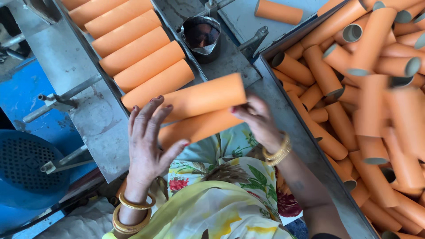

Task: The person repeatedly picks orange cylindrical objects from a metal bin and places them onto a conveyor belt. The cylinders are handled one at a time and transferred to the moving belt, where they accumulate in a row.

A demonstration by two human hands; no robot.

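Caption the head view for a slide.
Two hands hold two orange cardboard tubes between a tube-lined metal chute and a full bin.

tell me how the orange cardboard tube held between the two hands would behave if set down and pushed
The orange cardboard tube is round and smooth, so it would probably roll sideways. It looks hollow like the open-ended tubes in the bin, so likely light. The left hand and right hand hold it without visible sag, suggesting stiffness.
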